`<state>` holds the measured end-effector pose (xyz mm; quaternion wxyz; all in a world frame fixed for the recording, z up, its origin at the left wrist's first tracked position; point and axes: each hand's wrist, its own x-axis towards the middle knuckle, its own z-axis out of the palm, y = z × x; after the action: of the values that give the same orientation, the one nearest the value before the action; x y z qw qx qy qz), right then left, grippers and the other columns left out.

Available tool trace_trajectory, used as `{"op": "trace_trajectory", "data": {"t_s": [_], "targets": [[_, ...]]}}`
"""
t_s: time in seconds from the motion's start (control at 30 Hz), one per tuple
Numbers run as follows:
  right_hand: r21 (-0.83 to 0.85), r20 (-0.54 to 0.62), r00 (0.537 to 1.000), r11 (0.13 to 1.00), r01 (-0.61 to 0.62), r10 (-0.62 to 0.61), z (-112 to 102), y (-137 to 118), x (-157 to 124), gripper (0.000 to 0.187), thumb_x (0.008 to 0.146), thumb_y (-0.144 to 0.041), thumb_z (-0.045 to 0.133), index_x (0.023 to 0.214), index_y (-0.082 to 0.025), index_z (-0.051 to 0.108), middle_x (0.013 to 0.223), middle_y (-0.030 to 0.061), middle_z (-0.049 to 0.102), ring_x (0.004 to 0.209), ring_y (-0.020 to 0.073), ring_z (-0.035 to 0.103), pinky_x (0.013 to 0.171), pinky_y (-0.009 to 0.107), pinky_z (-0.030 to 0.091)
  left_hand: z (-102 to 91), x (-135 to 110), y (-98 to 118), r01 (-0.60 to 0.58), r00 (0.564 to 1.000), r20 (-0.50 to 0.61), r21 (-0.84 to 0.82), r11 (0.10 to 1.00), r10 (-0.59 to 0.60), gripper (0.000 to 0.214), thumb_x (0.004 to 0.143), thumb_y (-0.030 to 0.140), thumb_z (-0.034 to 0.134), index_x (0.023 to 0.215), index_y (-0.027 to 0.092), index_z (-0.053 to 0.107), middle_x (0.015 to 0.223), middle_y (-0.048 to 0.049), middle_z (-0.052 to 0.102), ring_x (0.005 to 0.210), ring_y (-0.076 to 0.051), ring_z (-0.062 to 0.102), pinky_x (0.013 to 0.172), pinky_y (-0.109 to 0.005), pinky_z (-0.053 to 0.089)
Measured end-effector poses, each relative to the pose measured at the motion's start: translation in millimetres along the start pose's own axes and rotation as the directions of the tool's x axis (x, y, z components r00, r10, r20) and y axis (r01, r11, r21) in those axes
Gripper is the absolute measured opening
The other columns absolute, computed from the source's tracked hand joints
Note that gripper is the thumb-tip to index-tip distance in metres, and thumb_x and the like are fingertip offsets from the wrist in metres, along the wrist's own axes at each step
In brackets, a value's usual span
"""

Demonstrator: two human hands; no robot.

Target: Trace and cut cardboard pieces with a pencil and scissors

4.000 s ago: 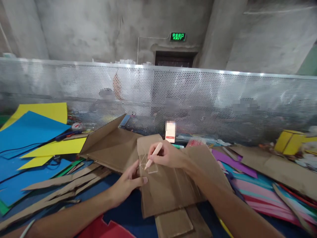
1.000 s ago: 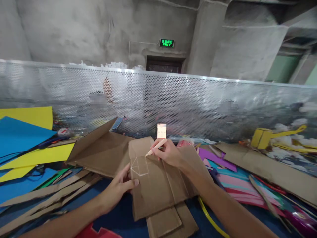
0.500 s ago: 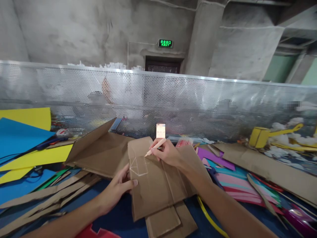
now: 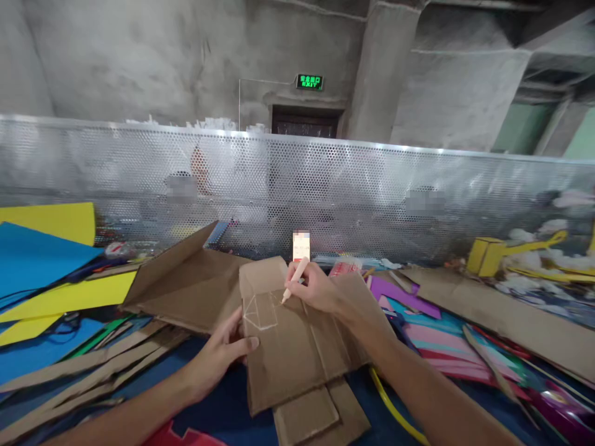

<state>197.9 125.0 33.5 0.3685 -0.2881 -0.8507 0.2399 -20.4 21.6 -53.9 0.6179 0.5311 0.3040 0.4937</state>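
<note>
My right hand point(image 4: 318, 288) is closed around a pale peach marker point(image 4: 300, 275), which slants with its tip at the surface of a brown cardboard piece point(image 4: 288, 359). White outlines point(image 4: 260, 326) of an angular shape show on the cardboard, just left of the tip. At the cardboard's left edge, my left hand point(image 4: 227, 347) grips it, thumb on top and fingers partly hidden behind. Smaller cardboard pieces point(image 4: 307, 421) stick out from under its near edge.
A folded cardboard sheet point(image 4: 190, 291) stands to the left, beside cardboard strips point(image 4: 88, 371) and yellow and blue sheets point(image 4: 41, 248). Pink sheets point(image 4: 455, 350) and a long cardboard piece point(image 4: 506, 316) lie on the right. A perforated metal panel point(image 4: 325, 179) runs along the back.
The marker's tip has moved slightly right and nearer to me on the cardboard, and the marker stands more upright. My left hand and the cardboard have stayed in place.
</note>
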Motion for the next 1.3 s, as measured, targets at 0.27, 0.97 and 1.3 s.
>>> {"op": "trace_trajectory", "data": {"t_s": [0.27,0.97,1.3], "targets": [[0.103,-0.021,0.999,0.994,-0.047,0.05,3,0,-2,0.004,0.079,-0.024,0.062,0.078,-0.02,0.061,0.064,-0.0033,0.06,0.049,0.0089,0.05,0.045,0.02,0.035,-0.6,0,-2,-0.007,1.0,-0.013,0.012,1.0,0.007,0.073,0.081,0.028,0.071,0.147,0.025,0.04,0.129,-0.0114,0.062,0.108,-0.028,0.061,0.079,-0.031,0.051],[0.103,0.026,0.997,0.991,-0.081,0.079,1,-2,-3,0.008,0.08,-0.023,0.06,0.075,-0.019,0.055,0.064,-0.0059,0.058,0.036,0.0048,0.05,0.034,0.016,0.032,-2.6,0,-3,-0.001,1.0,0.001,0.019,1.0,0.001,0.073,0.081,0.03,0.071,0.147,0.025,0.039,0.13,-0.012,0.061,0.108,-0.028,0.061,0.076,-0.029,0.051],[0.079,0.062,0.995,0.993,-0.082,0.077,-1,-2,-4,0.008,0.079,-0.016,0.058,0.074,-0.019,0.053,0.061,-0.0055,0.061,0.036,0.0051,0.049,0.037,0.016,0.031,-2.9,1,-5,-0.003,1.0,0.005,-0.002,1.0,0.003,0.072,0.082,0.027,0.07,0.147,0.025,0.039,0.131,-0.0126,0.061,0.111,-0.03,0.061,0.079,-0.032,0.052]]}}
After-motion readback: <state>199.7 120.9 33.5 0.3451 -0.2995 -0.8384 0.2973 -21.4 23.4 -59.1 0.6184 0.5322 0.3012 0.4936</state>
